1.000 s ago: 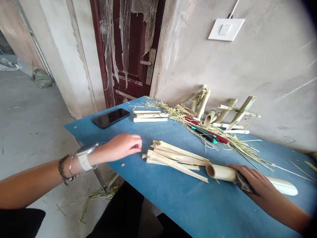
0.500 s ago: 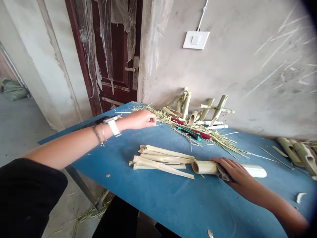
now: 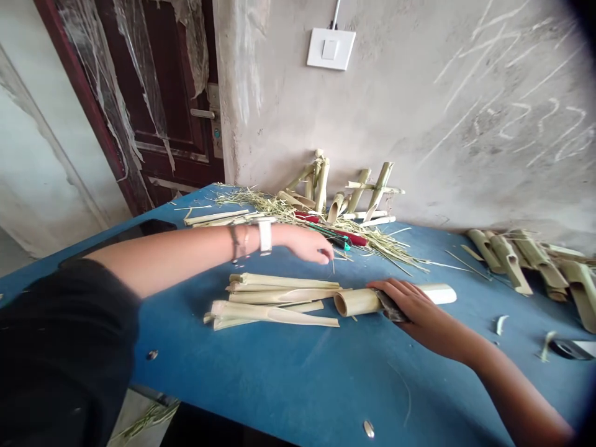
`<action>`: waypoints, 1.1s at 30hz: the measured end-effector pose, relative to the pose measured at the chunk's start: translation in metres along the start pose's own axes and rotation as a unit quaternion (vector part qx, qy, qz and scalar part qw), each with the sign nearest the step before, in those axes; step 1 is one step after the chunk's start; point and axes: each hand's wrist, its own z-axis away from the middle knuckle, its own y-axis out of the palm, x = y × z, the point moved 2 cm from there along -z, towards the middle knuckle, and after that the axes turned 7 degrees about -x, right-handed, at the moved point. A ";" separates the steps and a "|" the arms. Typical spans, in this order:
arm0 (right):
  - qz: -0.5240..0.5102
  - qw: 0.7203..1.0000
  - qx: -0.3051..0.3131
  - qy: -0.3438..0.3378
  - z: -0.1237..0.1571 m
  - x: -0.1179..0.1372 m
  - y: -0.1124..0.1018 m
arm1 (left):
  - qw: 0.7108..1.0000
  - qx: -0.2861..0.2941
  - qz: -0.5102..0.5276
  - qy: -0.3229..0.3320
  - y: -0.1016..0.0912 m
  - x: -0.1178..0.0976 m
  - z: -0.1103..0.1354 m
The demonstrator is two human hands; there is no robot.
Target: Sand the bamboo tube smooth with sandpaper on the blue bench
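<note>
My left hand [image 3: 310,243] reaches across the blue table [image 3: 288,379], fingers stretched out and holding nothing. Its fingertips are just short of the red-handled tool [image 3: 351,237] and green-handled tool [image 3: 342,243] lying in the bamboo shavings [image 3: 386,248]. My right hand [image 3: 412,308] lies curled over a bamboo tube [image 3: 358,302] on its side, with a dark sheet [image 3: 388,305] pressed under the fingers. The tube's pale far end [image 3: 440,293] sticks out beyond the hand. A pile of split bamboo strips [image 3: 274,298] lies just left of the tube's open mouth.
Cut bamboo pieces [image 3: 354,192] lean against the plaster wall behind the tools. More bamboo sections [image 3: 526,261] lie at the right. A dark phone [image 3: 139,228] shows behind my left arm. A dark roll [image 3: 568,349] sits at the right edge. A door [image 3: 167,105] stands at the back left.
My left hand has swept from the table's near left, past the far strips, rightward to the tools. My right hand has stayed on the tube. The view has turned right.
</note>
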 end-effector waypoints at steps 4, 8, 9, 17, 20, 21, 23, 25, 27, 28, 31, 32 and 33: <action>-0.001 1.000 -0.001 0.003 0.002 -0.002 0.001 | 0.996 0.030 -0.080 -0.040 0.013 -0.007 0.054; 0.000 1.000 -0.003 -0.001 0.004 -0.003 0.002 | 0.982 -0.029 -0.172 -0.073 0.033 -0.008 0.087; 0.001 1.000 -0.003 -0.003 0.004 -0.004 0.003 | 0.980 -0.036 -0.181 -0.077 0.034 -0.007 0.090; 0.016 0.999 -0.025 -0.014 0.006 -0.009 0.010 | 0.942 -0.126 -0.221 -0.220 -0.025 0.049 0.115; 0.020 0.999 -0.040 -0.031 0.007 -0.014 0.014 | 0.920 -0.132 -0.240 -0.280 -0.030 0.088 0.129; 0.021 0.998 -0.045 -0.037 0.008 -0.016 0.015 | 0.915 -0.126 -0.239 -0.299 -0.027 0.101 0.132; 0.024 0.997 -0.055 -0.043 0.008 -0.019 0.017 | 0.908 -0.115 -0.234 -0.329 -0.017 0.121 0.138; 0.024 0.997 -0.059 -0.044 0.009 -0.021 0.018 | 0.905 -0.113 -0.228 -0.341 -0.007 0.136 0.141; 0.022 0.998 -0.051 -0.038 0.009 -0.022 0.019 | 0.905 -0.119 -0.222 -0.342 0.000 0.146 0.143; 0.020 0.998 -0.045 -0.034 0.009 -0.022 0.020 | 0.905 -0.124 -0.221 -0.342 0.001 0.150 0.145; 0.014 0.999 -0.034 -0.029 0.010 -0.023 0.020 | 0.903 -0.144 -0.218 -0.340 0.002 0.158 0.149; 0.012 0.999 -0.031 -0.029 0.010 -0.024 0.021 | 0.903 -0.155 -0.216 -0.337 0.001 0.159 0.151; 0.009 0.999 -0.029 -0.027 0.010 -0.024 0.021 | 0.904 -0.166 -0.213 -0.332 -0.001 0.160 0.153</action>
